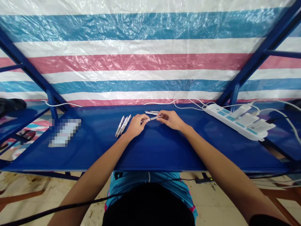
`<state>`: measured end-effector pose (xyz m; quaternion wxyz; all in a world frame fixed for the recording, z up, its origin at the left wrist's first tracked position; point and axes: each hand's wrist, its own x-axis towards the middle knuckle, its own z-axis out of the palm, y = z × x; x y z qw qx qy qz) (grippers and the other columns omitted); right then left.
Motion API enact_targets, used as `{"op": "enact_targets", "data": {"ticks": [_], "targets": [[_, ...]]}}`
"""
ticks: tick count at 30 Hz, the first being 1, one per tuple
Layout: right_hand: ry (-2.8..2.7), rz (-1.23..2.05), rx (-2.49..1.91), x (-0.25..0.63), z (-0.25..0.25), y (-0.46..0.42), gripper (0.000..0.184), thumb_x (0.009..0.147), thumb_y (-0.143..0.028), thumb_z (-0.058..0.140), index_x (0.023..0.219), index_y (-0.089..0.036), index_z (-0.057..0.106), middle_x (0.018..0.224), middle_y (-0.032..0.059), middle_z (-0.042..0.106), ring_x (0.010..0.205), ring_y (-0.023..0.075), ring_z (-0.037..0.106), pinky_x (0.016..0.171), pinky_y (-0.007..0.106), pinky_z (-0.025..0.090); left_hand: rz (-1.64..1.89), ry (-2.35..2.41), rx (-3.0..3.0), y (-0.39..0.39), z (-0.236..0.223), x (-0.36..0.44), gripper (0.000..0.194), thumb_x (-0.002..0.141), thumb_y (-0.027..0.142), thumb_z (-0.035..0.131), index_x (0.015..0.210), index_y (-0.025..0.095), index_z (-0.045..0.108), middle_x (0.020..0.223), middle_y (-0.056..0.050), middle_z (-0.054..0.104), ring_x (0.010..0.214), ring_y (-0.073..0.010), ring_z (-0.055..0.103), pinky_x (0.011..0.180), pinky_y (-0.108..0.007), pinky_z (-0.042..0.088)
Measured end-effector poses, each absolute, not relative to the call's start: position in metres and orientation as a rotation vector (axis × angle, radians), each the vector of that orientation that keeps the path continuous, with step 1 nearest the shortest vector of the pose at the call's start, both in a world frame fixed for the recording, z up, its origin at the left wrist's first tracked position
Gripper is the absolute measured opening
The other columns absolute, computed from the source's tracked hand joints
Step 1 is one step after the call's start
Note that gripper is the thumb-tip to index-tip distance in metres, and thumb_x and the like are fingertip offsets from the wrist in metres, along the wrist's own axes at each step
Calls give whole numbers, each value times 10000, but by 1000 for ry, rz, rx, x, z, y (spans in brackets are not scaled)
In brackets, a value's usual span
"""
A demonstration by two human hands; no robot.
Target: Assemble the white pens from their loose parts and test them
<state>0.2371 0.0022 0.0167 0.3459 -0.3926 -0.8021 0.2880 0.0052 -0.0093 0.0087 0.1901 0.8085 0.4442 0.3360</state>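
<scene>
A slim white-and-grey pen is held nearly level between my two hands, above the blue table. My left hand pinches its left end with thumb and fingers. On the other end, my right hand has its fingers closed; the fingertips hide that tip. Just left of my left hand, several white-and-grey pens lie side by side at a slant. More pens rest behind the held one, partly covered by my right fingers.
A white power strip with plugged-in adapters sits at the right. White cables run along the back edge. At the left lies a blurred, pixelated flat object. Blue metal posts stand before a striped plastic sheet.
</scene>
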Motion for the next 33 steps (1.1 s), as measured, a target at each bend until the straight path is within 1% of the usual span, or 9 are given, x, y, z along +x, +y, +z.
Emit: {"op": "enact_targets", "data": {"ticks": [5,9,13,18,21,24,27,30,33], "targets": [[-2124,696,-1023,237,17,1,228,928,-434,633,877,-218,685,659,9,684,619,187,638,659,301,484,959,1244,2281,-9,9,5,135,956,204,596,940,224,729,911,-41,787,920,-245,693,910,-398,550],[-2152,670,-1026,235,19,-1,392,949,-564,583,800,-213,671,646,26,677,610,193,634,656,303,469,956,1228,2279,-10,9,4,138,959,224,593,931,227,728,903,-42,784,903,-242,690,897,-395,555],[-2159,734,-1024,233,21,-2,558,940,-700,521,688,-214,630,607,28,657,564,179,617,641,297,463,954,1212,2291,-10,8,4,144,961,243,589,937,230,731,906,-41,782,909,-242,684,900,-394,553],[-2178,771,-1045,231,22,-3,647,949,-746,441,603,-217,579,566,24,630,552,166,608,630,287,455,956,1194,2307,-10,9,5,141,952,240,594,939,232,735,925,-40,786,921,-245,683,912,-399,549],[-2180,772,-1051,231,21,-3,607,966,-703,431,648,-215,599,586,25,642,545,162,603,634,288,457,945,1208,2305,-11,9,5,145,951,220,589,931,224,732,924,-44,790,916,-248,683,912,-405,546],[-2160,744,-1048,232,20,-2,448,952,-611,527,784,-214,652,628,18,669,566,169,609,645,291,463,937,1232,2299,-10,9,5,158,960,218,576,926,226,731,916,-45,793,909,-250,684,897,-404,546],[-2146,708,-1043,233,18,-1,291,908,-503,640,912,-216,689,662,9,688,591,175,614,653,292,470,928,1243,2295,-10,9,5,163,963,220,572,930,235,732,891,-34,792,895,-246,689,895,-395,547],[-2141,691,-1043,233,16,0,234,901,-446,666,934,-218,704,665,7,694,589,174,615,642,292,472,919,1240,2293,-9,8,5,168,967,226,568,931,238,732,858,-26,789,878,-242,692,887,-385,546],[-2129,703,-1037,233,15,0,238,922,-454,644,916,-225,711,653,8,693,586,179,624,633,293,473,913,1235,2295,-10,8,6,171,968,232,566,926,241,732,819,-20,784,847,-241,687,867,-383,543]]}}
